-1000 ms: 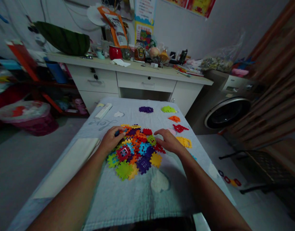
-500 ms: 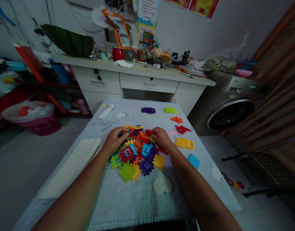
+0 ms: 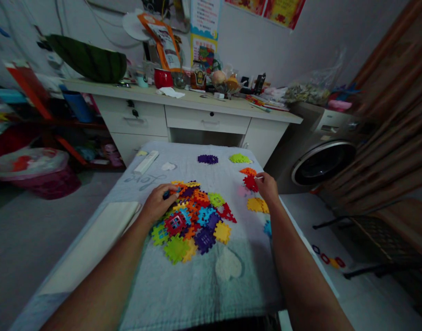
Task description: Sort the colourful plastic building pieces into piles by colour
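A heap of colourful notched plastic building pieces (image 3: 176,248) lies mid-table. My left hand (image 3: 158,201) rests at the heap's left edge, fingers curled around a dark blue building piece (image 3: 166,195). At the right side of the table, my right hand (image 3: 267,187) pinches a red building piece (image 3: 250,183). That hand is just below the orange pieces (image 3: 248,171) and hides part of what lies beneath it. Yellow pieces (image 3: 257,205) are closer to me, and a light blue piece (image 3: 267,228) is partly covered by my right forearm.
Purple pieces (image 3: 207,159) and lime green pieces (image 3: 239,158) lie at the table's far side. A white bar-shaped object (image 3: 146,162) and a folded cream item (image 3: 90,246) are on the left. Behind stands a white desk (image 3: 190,115); a washing machine (image 3: 310,147) is at the right.
My right hand has moved from the heap to the right side with a red piece. A red triangular piece in the heap is now uncovered. My left hand stays at the heap.
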Motion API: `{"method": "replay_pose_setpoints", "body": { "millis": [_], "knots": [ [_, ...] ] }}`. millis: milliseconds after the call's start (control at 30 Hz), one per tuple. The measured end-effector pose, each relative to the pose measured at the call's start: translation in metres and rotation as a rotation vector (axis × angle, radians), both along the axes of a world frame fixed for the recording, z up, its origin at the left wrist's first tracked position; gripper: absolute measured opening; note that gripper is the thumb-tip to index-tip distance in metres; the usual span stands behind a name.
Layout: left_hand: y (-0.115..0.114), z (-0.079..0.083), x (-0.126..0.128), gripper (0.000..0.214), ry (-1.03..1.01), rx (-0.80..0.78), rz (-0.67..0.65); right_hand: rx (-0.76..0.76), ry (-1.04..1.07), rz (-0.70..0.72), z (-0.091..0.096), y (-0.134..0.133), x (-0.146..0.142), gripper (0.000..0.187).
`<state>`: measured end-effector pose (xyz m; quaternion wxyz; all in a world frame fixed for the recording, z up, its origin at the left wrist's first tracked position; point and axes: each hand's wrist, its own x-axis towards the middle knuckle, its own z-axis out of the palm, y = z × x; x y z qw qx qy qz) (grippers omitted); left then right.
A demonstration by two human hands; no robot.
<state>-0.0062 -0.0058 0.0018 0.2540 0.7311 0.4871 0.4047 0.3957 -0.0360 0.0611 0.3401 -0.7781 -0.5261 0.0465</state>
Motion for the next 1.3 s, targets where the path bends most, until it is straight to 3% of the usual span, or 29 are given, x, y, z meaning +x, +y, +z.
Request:
{"method": "replay_pose_setpoints", "body": {
  "millis": [133,333,433,567,700,800,967,1100,1300],
  "knots": [
    [0.001,-0.001,0.0,0.031,0.004,0.006,0.0,-0.053,-0.02,-0.101,-0.005,0.002,0.011,0.011],
    [-0.001,0.002,0.001,0.031,0.004,-0.002,0.003,-0.15,-0.115,-0.127,-0.006,0.005,0.009,0.013],
    [-0.002,0.004,0.001,0.029,0.001,0.002,-0.004,-0.124,-0.133,-0.097,0.0,0.0,0.006,0.014],
    [-0.002,0.004,0.0,0.029,0.001,-0.007,-0.002,-0.087,-0.099,0.064,0.011,-0.014,-0.011,0.015],
    [-0.001,0.003,0.0,0.029,0.005,-0.007,-0.012,-0.174,-0.047,0.46,0.014,-0.037,-0.045,0.014],
    [-0.001,0.004,0.0,0.029,0.011,-0.003,-0.015,-0.281,-0.072,0.693,0.012,-0.054,-0.069,0.027],
    [-0.002,0.006,0.0,0.028,0.017,0.012,-0.011,-0.441,-0.172,0.737,0.009,-0.065,-0.088,0.053],
    [-0.002,0.006,0.0,0.028,0.022,0.02,-0.004,-0.48,-0.149,0.721,0.01,-0.065,-0.089,0.05],
    [0.001,0.001,0.0,0.029,0.023,0.014,-0.016,-0.415,-0.076,0.718,0.009,-0.065,-0.081,0.043]
  ]
}}
